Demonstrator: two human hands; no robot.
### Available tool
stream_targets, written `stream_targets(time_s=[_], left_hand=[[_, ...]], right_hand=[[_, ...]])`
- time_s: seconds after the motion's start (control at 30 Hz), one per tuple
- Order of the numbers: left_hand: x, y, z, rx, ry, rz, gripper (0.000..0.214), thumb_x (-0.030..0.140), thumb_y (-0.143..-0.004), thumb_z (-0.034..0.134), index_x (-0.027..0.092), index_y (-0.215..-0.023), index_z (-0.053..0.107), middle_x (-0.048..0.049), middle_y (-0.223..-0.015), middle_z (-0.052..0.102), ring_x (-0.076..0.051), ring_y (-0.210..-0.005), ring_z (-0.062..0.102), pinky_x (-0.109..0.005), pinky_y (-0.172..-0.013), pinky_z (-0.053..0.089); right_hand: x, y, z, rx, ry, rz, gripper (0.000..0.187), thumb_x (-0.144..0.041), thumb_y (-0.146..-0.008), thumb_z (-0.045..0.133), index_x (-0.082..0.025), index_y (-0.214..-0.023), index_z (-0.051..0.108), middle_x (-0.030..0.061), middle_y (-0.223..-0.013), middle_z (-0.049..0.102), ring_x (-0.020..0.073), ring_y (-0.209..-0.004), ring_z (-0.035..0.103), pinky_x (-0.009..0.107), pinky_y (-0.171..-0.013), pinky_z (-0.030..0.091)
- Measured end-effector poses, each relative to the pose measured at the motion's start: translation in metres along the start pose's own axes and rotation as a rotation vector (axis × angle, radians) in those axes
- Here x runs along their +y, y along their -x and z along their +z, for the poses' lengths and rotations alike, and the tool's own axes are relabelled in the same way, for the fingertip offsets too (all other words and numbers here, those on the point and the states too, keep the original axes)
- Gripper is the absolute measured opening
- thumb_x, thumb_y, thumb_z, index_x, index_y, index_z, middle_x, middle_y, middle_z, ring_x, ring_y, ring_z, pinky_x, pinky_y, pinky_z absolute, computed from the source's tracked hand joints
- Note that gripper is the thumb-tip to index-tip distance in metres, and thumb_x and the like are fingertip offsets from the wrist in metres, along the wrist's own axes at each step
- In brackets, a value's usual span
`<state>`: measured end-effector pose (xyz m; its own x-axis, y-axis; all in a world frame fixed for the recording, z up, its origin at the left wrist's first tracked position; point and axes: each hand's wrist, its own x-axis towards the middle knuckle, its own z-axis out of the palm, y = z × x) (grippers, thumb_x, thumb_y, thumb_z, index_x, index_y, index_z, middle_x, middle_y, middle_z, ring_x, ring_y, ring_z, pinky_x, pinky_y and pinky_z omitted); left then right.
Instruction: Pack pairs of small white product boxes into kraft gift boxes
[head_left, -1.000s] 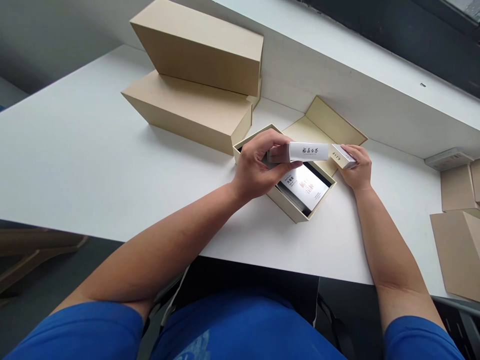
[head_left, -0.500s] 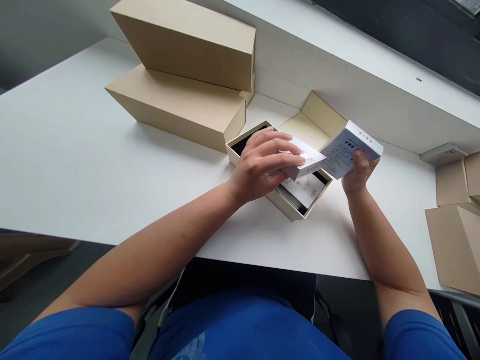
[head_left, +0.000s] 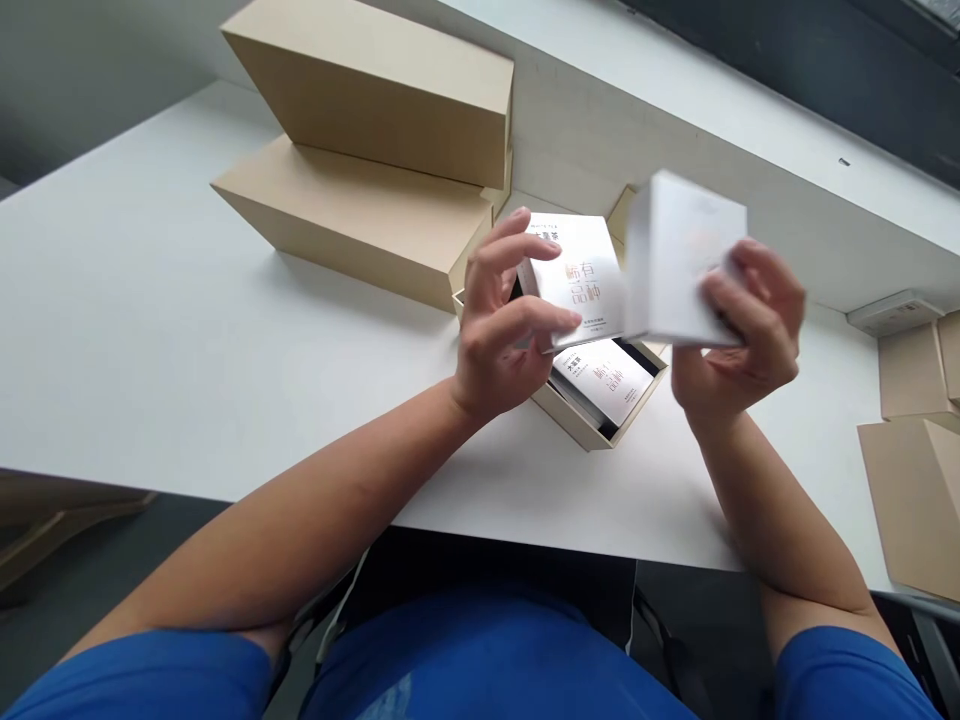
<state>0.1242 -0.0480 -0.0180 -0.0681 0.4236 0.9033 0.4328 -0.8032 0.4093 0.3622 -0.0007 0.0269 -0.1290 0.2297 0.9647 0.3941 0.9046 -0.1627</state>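
My left hand [head_left: 502,325] grips a small white carton [head_left: 592,275] by its left side, its printed face with orange and black characters turned up toward me. My right hand [head_left: 750,330] is closed on a second white carton [head_left: 686,265], blurred by motion, held just right of the first. Both cartons are above an open cream gift box [head_left: 571,420] on the table. Inside that box, at its near end, lies another white carton [head_left: 611,378] with similar print. The box's far part is largely hidden behind my left hand and the held cartons.
Two large tan boxes [head_left: 360,210] are stacked at the back left. More tan boxes [head_left: 911,500] stand at the right edge, with a small white carton [head_left: 892,312] behind them. A raised white ledge [head_left: 750,150] runs along the back of the white table [head_left: 150,350].
Both cartons have been tilted and turned, so their front faces now show. The right one has been raised and flipped over from its text side. The gift box has stayed put.
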Motion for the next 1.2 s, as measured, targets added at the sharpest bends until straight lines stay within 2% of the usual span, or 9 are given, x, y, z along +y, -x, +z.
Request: stream_targets(time_s=[0.1, 0.2, 0.33, 0.43, 0.57, 0.7, 0.87, 1.0, 1.2], left_hand=[[0.002, 0.0, -0.001, 0.039, 0.062, -0.024, 0.037, 0.057, -0.096, 0.074, 0.023, -0.083, 0.063, -0.0116, -0.133, 0.057, -0.038, -0.153, 0.042, -0.057, -0.113, 0.055], [0.005, -0.003, -0.001, 0.059, 0.081, 0.027, 0.036, 0.055, -0.095, 0.076, 0.023, -0.083, 0.065, -0.0095, -0.131, 0.056, -0.036, -0.145, 0.047, -0.059, -0.121, 0.049], [0.012, -0.006, 0.002, 0.147, 0.122, 0.183, 0.027, 0.045, -0.103, 0.067, 0.025, -0.085, 0.07, -0.0033, -0.138, 0.049, -0.032, -0.144, 0.05, -0.06, -0.125, 0.045], [0.02, -0.005, 0.006, 0.124, 0.196, 0.044, 0.035, 0.055, -0.1, 0.069, 0.024, -0.085, 0.066, -0.003, -0.138, 0.05, -0.038, -0.153, 0.045, -0.064, -0.121, 0.049], [0.02, -0.002, 0.011, 0.194, 0.309, -0.026, 0.016, 0.038, -0.1, 0.074, 0.026, -0.098, 0.064, -0.0007, -0.147, 0.051, -0.032, -0.152, 0.052, -0.052, -0.117, 0.057], [0.014, -0.005, 0.011, 0.142, 0.474, -0.254, 0.048, 0.059, -0.096, 0.075, 0.038, -0.137, 0.06, -0.0019, -0.155, 0.054, -0.034, -0.155, 0.05, -0.056, -0.129, 0.046], [0.028, -0.022, -0.001, -0.14, 0.717, -0.578, 0.064, 0.088, -0.096, 0.043, 0.039, -0.126, 0.072, -0.0037, -0.14, 0.072, -0.034, -0.16, 0.046, -0.053, -0.129, 0.05], [0.037, -0.033, -0.008, -0.278, 0.798, -0.6, 0.062, 0.086, -0.088, 0.057, 0.036, -0.117, 0.077, -0.0046, -0.123, 0.078, -0.037, -0.155, 0.053, -0.057, -0.127, 0.052], [0.033, -0.037, -0.012, -0.289, 0.819, -0.67, 0.05, 0.073, -0.091, 0.06, 0.029, -0.107, 0.079, -0.0067, -0.111, 0.079, -0.04, -0.152, 0.055, -0.065, -0.128, 0.049]], right_hand=[[-0.011, 0.009, 0.006, -0.147, -0.039, -0.048, 0.026, -0.047, -0.096, 0.068, -0.032, -0.117, 0.072, 0.0064, -0.135, 0.067, 0.0302, -0.124, 0.073, 0.061, -0.1, 0.067], [-0.024, 0.012, 0.007, -0.32, -0.104, -0.009, 0.041, -0.043, -0.096, 0.067, -0.035, -0.137, 0.066, 0.009, -0.147, 0.064, 0.033, -0.134, 0.069, 0.063, -0.108, 0.064], [-0.044, 0.006, 0.004, -0.563, -0.275, 0.087, 0.072, -0.055, -0.099, 0.062, -0.034, -0.165, 0.044, 0.0096, -0.173, 0.043, 0.0382, -0.163, 0.042, 0.069, -0.129, 0.044], [-0.054, 0.008, 0.007, -0.631, -0.322, 0.209, 0.083, -0.056, -0.104, 0.058, -0.036, -0.176, 0.021, 0.0059, -0.181, 0.03, 0.0347, -0.173, 0.021, 0.067, -0.134, 0.036], [-0.062, 0.018, 0.014, -0.624, -0.341, 0.321, 0.085, -0.045, -0.109, 0.051, -0.041, -0.177, 0.0, 0.0002, -0.185, 0.021, 0.0292, -0.175, 0.012, 0.065, -0.138, 0.03], [-0.069, 0.021, 0.019, -0.619, -0.311, 0.278, 0.084, -0.042, -0.112, 0.047, -0.044, -0.176, -0.009, -0.0061, -0.187, 0.007, 0.0275, -0.174, 0.001, 0.063, -0.141, 0.023], [-0.077, 0.017, 0.019, -0.605, -0.245, 0.145, 0.071, -0.033, -0.115, 0.038, -0.055, -0.174, 0.005, -0.0154, -0.184, -0.017, 0.0282, -0.174, 0.002, 0.06, -0.138, 0.031], [-0.074, 0.018, 0.016, -0.594, -0.171, 0.128, 0.074, -0.028, -0.112, 0.045, -0.062, -0.17, 0.015, -0.0196, -0.182, -0.02, 0.0295, -0.174, 0.006, 0.057, -0.132, 0.042], [-0.058, 0.007, 0.008, -0.538, -0.15, 0.164, 0.066, -0.051, -0.099, 0.072, -0.038, -0.161, 0.053, 0.0001, -0.187, 0.009, 0.0389, -0.171, 0.021, 0.064, -0.129, 0.043]])
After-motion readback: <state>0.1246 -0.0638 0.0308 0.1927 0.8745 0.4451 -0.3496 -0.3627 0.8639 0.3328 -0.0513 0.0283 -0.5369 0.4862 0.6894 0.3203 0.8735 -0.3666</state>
